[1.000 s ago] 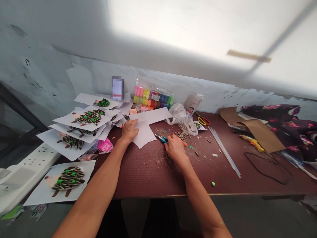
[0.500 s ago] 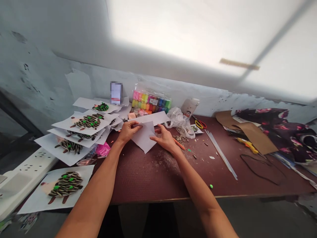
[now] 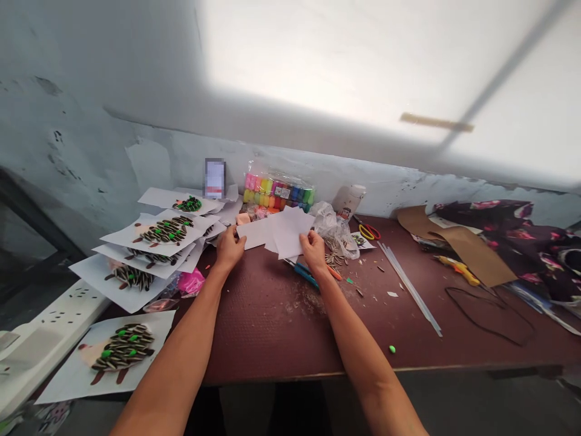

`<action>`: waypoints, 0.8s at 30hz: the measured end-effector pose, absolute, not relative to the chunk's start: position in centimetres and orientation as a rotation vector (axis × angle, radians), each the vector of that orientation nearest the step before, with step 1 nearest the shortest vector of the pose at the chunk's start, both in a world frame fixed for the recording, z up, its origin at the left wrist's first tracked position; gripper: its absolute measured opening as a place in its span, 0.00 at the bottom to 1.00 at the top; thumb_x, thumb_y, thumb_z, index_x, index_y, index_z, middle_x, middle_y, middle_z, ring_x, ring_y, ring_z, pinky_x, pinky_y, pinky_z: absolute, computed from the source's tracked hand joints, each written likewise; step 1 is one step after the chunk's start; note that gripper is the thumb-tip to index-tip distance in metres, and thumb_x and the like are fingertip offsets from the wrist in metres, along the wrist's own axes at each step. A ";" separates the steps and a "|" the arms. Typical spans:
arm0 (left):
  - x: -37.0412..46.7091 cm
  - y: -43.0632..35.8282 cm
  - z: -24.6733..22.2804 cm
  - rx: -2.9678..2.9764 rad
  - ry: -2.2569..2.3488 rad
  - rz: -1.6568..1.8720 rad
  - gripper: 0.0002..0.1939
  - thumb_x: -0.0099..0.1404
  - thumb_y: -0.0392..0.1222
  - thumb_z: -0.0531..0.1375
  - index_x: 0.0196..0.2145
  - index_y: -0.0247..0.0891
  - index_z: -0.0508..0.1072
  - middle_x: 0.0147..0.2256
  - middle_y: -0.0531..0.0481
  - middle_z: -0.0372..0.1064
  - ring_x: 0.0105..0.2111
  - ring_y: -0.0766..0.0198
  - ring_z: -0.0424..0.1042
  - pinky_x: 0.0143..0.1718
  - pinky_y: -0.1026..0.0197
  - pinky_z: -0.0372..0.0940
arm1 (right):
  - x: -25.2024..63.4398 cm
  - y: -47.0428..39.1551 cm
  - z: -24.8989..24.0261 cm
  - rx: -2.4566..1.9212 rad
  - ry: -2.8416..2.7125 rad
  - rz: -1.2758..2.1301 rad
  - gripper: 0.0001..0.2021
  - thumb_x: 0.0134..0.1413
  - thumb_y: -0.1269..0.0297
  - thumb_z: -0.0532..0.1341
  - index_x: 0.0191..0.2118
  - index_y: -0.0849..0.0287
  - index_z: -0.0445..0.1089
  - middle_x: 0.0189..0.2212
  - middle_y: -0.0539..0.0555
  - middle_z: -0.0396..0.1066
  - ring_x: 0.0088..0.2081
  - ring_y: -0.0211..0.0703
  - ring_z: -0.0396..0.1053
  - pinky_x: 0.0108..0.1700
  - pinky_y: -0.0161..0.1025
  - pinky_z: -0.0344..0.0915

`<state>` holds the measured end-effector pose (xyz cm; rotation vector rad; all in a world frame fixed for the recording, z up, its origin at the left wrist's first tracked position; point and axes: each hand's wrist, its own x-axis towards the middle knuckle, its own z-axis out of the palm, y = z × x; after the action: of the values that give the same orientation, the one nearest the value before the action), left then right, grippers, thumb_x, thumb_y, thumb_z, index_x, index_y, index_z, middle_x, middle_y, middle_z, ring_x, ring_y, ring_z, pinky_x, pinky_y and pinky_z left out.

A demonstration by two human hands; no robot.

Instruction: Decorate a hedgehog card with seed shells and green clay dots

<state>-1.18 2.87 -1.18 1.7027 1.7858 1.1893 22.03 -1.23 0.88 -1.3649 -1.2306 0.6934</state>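
Observation:
My right hand (image 3: 313,249) is closed on a few white paper sheets (image 3: 290,233), pinching their right edge above the table. My left hand (image 3: 230,247) has its fingers closed at the left end of a white card strip (image 3: 254,234), which runs behind the sheets. Partly under my right wrist lies a blue-handled tool (image 3: 306,274), with an orange stick-like thing (image 3: 334,272) beside it. Striped seeds (image 3: 336,260) are scattered right of that hand. Left of my left hand is a bright pink packet (image 3: 190,281).
Stacked sheets with seed-covered hedgehog pictures (image 3: 166,230) fill the left side, another picture (image 3: 120,348) in front. At the back stand a phone (image 3: 215,178), coloured clay packs (image 3: 279,192) and a white cup (image 3: 350,200). Scissors (image 3: 368,231), glue sticks (image 3: 411,287) and a glue gun (image 3: 456,270) lie right.
My right hand has moved right and up with the loose paper. My left hand has shifted from that paper to the card strip's left end. The blue-handled tool has come into sight.

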 end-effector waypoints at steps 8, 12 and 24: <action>0.0 2.1 -0.9 2.008 2.036 0.775 0.26 0.64 0.39 0.55 0.59 0.30 0.66 0.52 0.30 0.70 0.55 0.40 0.68 0.55 0.46 0.63 | 25.4 -0.9 -0.3 -1.538 -1.176 0.582 0.13 0.49 0.62 0.50 0.39 0.59 0.66 0.32 0.55 0.73 0.34 0.44 0.68 0.35 0.37 0.66; 1.1 3.0 0.2 2.225 1.948 0.713 0.23 0.63 0.36 0.53 0.56 0.35 0.70 0.55 0.34 0.69 0.55 0.43 0.68 0.56 0.47 0.62 | 25.9 -0.8 -0.5 -1.548 -1.213 0.550 0.13 0.48 0.62 0.51 0.39 0.58 0.65 0.31 0.55 0.73 0.32 0.44 0.68 0.34 0.36 0.66; 2.1 6.7 0.4 2.184 1.975 0.716 0.16 0.60 0.37 0.55 0.44 0.39 0.78 0.43 0.33 0.77 0.50 0.39 0.71 0.49 0.42 0.65 | 26.6 -1.2 -0.4 -1.639 -1.217 0.446 0.06 0.51 0.61 0.52 0.32 0.56 0.62 0.26 0.52 0.69 0.31 0.43 0.66 0.35 0.37 0.63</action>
<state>2.09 6.73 0.42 2.1838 1.9747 0.7158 26.63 -1.18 -0.42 -1.6386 -1.2170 0.4463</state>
